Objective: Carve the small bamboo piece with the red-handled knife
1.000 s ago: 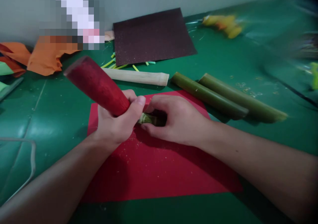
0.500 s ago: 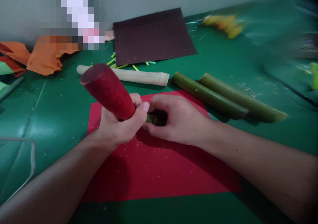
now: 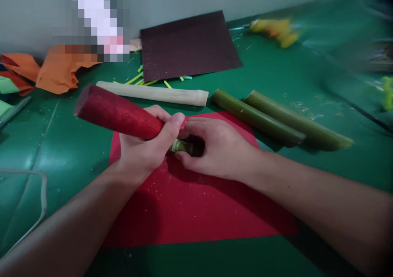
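Over a red sheet (image 3: 190,211), my left hand (image 3: 147,142) is wrapped round a thick red handle (image 3: 123,113), whose wide end points to the upper left. Whatever the handle leads to is hidden behind my fingers. Just to the right, my right hand (image 3: 215,146) curls round a short green bamboo piece (image 3: 183,147), thumb and fingers on either side of it. The two hands nearly touch at the bamboo's left end. Pale specks lie scattered on the red sheet.
Behind the hands lie a pale peeled stick (image 3: 159,93), two green bamboo lengths (image 3: 260,117) and a dark sheet (image 3: 190,46) over thin yellow-green strips. Crumpled orange paper (image 3: 58,72) is at the left, a yellow glue gun (image 3: 274,30) at the back right, a cord (image 3: 362,108) farther right.
The red handle has tilted down to the left in my left hand, and its wide end is lower. More of the green bamboo piece shows. My right hand has hardly moved.
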`<state>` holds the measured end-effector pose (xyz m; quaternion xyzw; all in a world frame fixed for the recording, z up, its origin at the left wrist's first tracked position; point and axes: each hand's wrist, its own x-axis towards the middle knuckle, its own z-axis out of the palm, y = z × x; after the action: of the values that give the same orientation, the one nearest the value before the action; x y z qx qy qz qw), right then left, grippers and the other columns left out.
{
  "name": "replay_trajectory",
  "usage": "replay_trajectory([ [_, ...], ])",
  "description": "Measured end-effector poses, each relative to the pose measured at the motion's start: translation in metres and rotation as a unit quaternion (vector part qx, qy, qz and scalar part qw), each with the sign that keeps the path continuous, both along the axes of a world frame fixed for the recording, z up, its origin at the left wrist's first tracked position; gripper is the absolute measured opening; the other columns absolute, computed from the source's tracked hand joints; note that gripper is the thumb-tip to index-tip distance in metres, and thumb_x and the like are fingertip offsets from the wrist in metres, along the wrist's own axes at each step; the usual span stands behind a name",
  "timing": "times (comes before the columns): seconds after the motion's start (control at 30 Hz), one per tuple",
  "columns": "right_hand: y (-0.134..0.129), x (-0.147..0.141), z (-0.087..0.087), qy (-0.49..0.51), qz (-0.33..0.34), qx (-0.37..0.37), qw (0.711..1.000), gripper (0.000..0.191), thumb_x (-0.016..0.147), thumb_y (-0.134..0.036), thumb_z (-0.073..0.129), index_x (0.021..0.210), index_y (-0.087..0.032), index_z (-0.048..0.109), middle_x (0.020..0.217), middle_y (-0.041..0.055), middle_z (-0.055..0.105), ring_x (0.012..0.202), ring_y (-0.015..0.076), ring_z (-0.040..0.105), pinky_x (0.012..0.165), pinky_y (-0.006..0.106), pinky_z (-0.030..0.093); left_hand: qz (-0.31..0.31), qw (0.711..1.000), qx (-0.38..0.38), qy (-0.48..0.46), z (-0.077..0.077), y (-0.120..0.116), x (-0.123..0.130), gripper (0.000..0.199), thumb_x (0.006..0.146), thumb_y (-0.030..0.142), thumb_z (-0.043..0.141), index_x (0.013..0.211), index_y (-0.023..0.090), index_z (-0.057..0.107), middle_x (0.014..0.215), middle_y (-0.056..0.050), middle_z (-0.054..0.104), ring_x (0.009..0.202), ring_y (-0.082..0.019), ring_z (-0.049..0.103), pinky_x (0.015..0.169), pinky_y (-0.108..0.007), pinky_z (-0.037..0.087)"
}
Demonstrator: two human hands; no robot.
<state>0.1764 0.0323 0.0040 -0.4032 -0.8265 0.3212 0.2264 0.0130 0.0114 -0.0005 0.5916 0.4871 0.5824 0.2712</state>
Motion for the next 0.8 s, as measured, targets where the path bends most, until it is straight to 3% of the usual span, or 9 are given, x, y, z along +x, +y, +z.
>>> replay_trajectory([
  [0.23,0.0003,0.0019,0.0034,0.006,0.000,-0.031,1.000,0.009,0.075,-0.023,0.068,0.081,-0.016,0.066,0.077,0.0017,0.066,0.068,0.0126,0.052,0.064,0.029,0.035,-0.051,0.998,-0.018,-0.042,-0.0001,0.0009,-0.0017,0.039,0.087,0.027,0.071,0.054,0.019,0.053,0.051,0.004,0.047,0.045,-0.007,0.039,0.044,-0.024,0.040],
  [0.4,-0.0004,0.0020,0.0034,0.011,0.005,-0.040,0.999,0.014,0.077,-0.024,0.065,0.087,-0.016,0.070,0.080,0.0029,0.068,0.070,0.0140,0.054,0.064,0.030,0.035,-0.077,0.997,-0.013,0.023,0.0017,0.0007,-0.0051,0.036,0.087,0.020,0.067,0.054,0.019,0.052,0.050,0.004,0.047,0.045,-0.007,0.040,0.045,-0.022,0.040],
  [0.57,-0.0004,0.0024,0.0011,0.023,0.002,-0.032,0.999,0.010,0.077,-0.026,0.067,0.080,-0.017,0.065,0.077,0.0013,0.066,0.068,0.0127,0.052,0.063,0.029,0.034,-0.109,0.993,-0.009,0.053,0.0006,-0.0005,-0.0064,0.039,0.089,0.022,0.069,0.055,0.019,0.050,0.052,0.004,0.047,0.047,-0.007,0.043,0.044,-0.021,0.040],
  [0.8,0.0011,0.0010,0.0009,0.003,0.005,-0.006,1.000,0.009,0.075,-0.024,0.067,0.080,-0.017,0.065,0.079,0.0021,0.066,0.070,0.0137,0.054,0.066,0.030,0.037,0.006,1.000,-0.006,-0.023,-0.0015,0.0007,0.0022,0.024,0.085,0.021,0.077,0.065,0.022,0.064,0.060,0.005,0.060,0.051,-0.008,0.053,0.050,-0.022,0.048],
])
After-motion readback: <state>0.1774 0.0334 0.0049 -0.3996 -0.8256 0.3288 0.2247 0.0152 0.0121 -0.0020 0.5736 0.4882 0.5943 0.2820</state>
